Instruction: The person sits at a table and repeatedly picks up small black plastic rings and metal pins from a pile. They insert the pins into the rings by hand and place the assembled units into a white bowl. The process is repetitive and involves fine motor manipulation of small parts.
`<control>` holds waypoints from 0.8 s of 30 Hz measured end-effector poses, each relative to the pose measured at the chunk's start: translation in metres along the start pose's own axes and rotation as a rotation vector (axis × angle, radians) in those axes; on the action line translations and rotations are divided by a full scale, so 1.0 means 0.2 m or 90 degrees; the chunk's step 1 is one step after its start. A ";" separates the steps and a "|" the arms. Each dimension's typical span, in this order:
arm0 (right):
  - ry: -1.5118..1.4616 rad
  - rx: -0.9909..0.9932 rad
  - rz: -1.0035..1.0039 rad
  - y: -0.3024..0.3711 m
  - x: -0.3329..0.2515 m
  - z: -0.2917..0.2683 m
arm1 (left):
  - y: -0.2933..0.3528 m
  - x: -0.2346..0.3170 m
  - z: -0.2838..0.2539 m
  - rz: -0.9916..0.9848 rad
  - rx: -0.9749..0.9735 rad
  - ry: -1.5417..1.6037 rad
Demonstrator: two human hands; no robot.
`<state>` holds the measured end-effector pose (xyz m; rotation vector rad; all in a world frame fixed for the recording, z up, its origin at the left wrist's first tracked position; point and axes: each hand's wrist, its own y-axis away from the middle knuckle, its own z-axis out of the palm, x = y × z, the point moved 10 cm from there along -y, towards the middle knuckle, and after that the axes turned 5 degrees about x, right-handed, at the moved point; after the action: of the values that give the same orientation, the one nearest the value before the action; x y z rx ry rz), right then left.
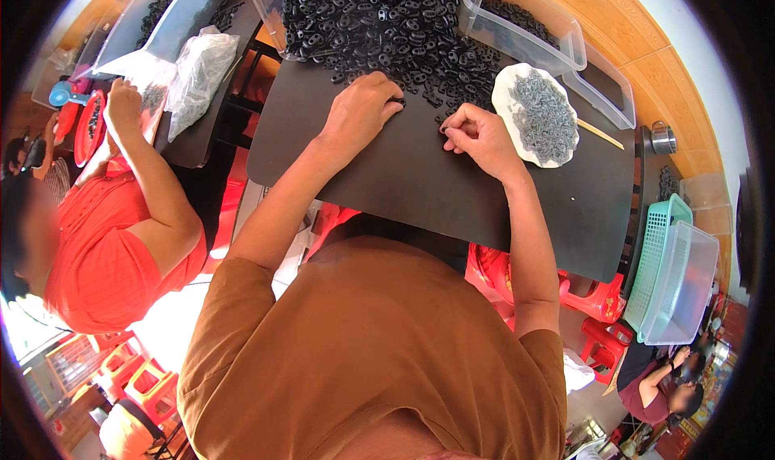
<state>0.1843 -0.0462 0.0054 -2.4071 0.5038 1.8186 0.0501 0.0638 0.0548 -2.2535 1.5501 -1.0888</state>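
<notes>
Over the dark table (387, 181), my left hand (361, 111) is curled closed, with a small black plastic piece (399, 102) at its fingertips. To its right, my right hand (484, 137) pinches another small black piece (442, 131) between thumb and fingers; its exact shape is mostly hidden. Just beyond both hands spreads a big heap of black oval plastic pieces with holes (379, 24). Beside my right hand stands a white scalloped plate (504, 89) full of small grey parts (542, 113), too fine to make out.
Clear plastic bins (525, 36) hold more black pieces at the far right. A thin wooden stick (601, 135) pokes out from beside the plate. A metal cup (662, 139) and green basket (655, 258) are at right. On the left, a person in red (121, 250) works at another table.
</notes>
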 end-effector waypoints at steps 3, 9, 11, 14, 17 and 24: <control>0.009 0.033 0.006 0.00 -0.02 -0.02 | 0.01 -0.03 0.02 -0.058 -0.046 0.053; -0.088 0.057 -0.042 0.00 -0.08 0.02 | 0.02 -0.04 0.05 -0.146 -0.075 0.232; -0.168 0.041 -0.056 0.00 -0.09 0.04 | 0.05 -0.04 0.08 -0.236 -0.081 0.347; -0.249 0.042 -0.078 0.00 -0.14 0.05 | 0.07 -0.06 0.15 -0.303 -0.034 0.553; -0.260 0.031 -0.097 0.01 -0.14 0.07 | 0.06 -0.06 0.19 -0.288 -0.008 0.564; -0.222 0.040 -0.103 -0.01 -0.09 0.06 | 0.07 -0.01 0.28 -0.368 -0.052 0.625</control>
<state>0.1689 -0.0377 0.0192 -1.9641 0.3168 2.0513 0.0767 0.0461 0.0055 -2.4063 1.1413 -2.6127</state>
